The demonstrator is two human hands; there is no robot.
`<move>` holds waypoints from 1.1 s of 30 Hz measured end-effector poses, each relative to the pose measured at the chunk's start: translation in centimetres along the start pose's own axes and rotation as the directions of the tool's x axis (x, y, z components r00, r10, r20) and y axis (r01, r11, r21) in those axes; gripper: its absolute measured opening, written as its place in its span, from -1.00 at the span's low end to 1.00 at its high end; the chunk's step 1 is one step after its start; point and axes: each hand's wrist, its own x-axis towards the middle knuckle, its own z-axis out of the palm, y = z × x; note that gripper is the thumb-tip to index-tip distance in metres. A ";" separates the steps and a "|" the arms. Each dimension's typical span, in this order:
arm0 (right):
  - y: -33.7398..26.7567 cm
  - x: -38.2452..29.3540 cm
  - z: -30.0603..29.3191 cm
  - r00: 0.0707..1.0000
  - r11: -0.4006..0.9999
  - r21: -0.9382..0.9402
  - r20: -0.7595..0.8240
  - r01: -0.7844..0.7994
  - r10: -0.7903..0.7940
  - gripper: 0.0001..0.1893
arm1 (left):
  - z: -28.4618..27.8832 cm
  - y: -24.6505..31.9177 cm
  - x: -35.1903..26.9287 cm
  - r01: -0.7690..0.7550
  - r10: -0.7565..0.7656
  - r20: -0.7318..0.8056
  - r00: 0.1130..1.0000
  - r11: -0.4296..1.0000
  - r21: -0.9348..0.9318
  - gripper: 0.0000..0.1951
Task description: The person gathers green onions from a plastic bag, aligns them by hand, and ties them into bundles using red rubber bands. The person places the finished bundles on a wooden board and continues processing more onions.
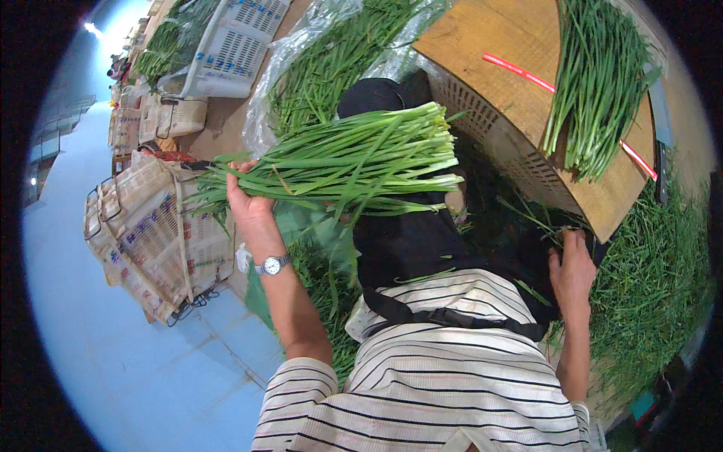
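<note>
My left hand (248, 198), palm up with a wristwatch (273, 265) at the wrist, supports a thick bunch of garlic chives (361, 158). The pale cut ends point right, over my dark-clad lap, and the leaf tips hang past my fingers on the left. Down beside the front corner of a wooden board (604, 209), my right hand (571, 271) pinches a few thin leaf scraps (536, 221); its fingertips are partly hidden. A second chive bunch (599, 96) lies across the board, near two red printed strips (519, 72).
The board rests on a perforated plastic crate (486, 121). Loose greens (649, 294) are heaped at right, near a knife-like blade with a dark handle (661, 169). More chives (333, 68) lie on clear plastic ahead. Strapped crates (164, 237) stand at left on the blue-looking floor (130, 361).
</note>
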 end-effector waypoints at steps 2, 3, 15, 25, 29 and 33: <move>-2.7 -0.2 -1.9 1.000 0.974 0.228 0.017 0.021 -0.026 -0.57 | -2.4 0.7 2.1 0.227 -0.179 0.262 0.948 0.959 -0.167 -0.74; -4.2 0.0 -2.2 0.999 0.913 0.407 0.032 0.007 -0.022 -0.55 | -2.8 0.7 3.0 0.250 -0.188 0.311 0.932 0.953 -0.173 -0.74; -14.1 6.2 3.5 0.969 0.596 0.773 -0.099 0.219 -0.228 -0.83 | -2.7 1.1 2.6 0.178 -0.151 0.161 0.975 0.969 -0.169 -0.71; -11.9 5.2 -0.2 1.000 0.510 0.860 0.007 -0.017 0.021 -0.94 | -3.6 0.5 3.1 0.147 -0.128 0.197 0.972 0.986 -0.083 -0.73; -16.0 7.5 -1.9 0.791 0.569 0.561 -0.519 0.601 -0.323 -0.79 | -3.3 0.7 2.2 0.298 -0.228 0.334 0.915 0.938 -0.177 -0.76; -19.7 10.5 -2.2 0.615 0.578 0.238 -0.451 0.781 -0.647 -0.63 | -0.3 0.3 -0.5 0.078 -0.074 0.054 0.996 0.994 -0.071 -0.78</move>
